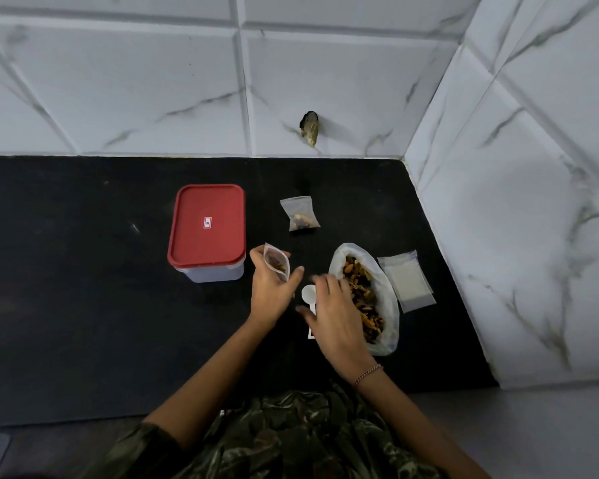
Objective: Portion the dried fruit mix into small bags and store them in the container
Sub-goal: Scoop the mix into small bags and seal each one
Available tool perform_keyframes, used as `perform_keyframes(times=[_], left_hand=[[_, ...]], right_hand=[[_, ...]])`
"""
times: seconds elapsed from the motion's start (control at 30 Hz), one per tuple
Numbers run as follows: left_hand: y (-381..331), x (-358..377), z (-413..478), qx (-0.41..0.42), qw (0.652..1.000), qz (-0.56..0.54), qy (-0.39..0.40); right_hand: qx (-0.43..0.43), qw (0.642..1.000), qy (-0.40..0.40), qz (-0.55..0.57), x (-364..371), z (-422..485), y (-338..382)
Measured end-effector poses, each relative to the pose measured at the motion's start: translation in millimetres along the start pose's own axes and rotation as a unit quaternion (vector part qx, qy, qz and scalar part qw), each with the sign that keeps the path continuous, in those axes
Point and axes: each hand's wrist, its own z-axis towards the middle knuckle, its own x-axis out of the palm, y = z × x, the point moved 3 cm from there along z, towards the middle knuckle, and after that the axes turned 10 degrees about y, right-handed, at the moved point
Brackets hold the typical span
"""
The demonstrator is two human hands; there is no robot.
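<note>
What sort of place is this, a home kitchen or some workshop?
Most likely a home kitchen counter: a dark worktop runs into a corner of marble-patterned wall tiles, and on it stand a red-lidded food container and an open bag of dried fruit mix.

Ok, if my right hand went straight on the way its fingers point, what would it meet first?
Probably the left hand, which holds the small bag, just beyond the fingertips of the right hand. The white scoop lies lower, under them; height is unclear.
</note>
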Motion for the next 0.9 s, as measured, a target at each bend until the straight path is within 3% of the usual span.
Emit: perform_keyframes(times=[0.1, 0.27, 0.4, 0.57, 0.73, 0.9], left_hand=[[-11.5, 0.9, 0.0, -0.017, 0.999, -0.032, -0.009], [-26.5, -1.4, 1.7, -0.054, 0.998, -0.025, 0.002], [-24.6, -7.7, 4.2, -0.015, 0.994, -0.113, 0.006], [-41.5, -15.5, 11.7, 0.069, 0.989, -0.130, 0.000], [-47.8, -12.0, 12.9, 0.091, 0.991, -0.095, -0.008], [-50.4, -10.5, 15.3, 0.124, 0.990, -0.048, -0.044]], right_hand=[[0.045, 0.982, 0.050, 0.179, 0.7, 17.0, 4.7], [0.093, 0.930, 0.017, 0.356, -3.1, 31.3, -4.4], [0.108, 0.852, 0.046, 0.509, -6.1, 40.3, -15.7], [0.083, 0.829, 0.070, 0.549, -10.3, 47.1, -20.1], [0.065, 0.780, 0.022, 0.622, -23.4, 56.6, -7.0], [0.069, 0.803, -0.054, 0.590, -28.4, 69.7, -4.7]])
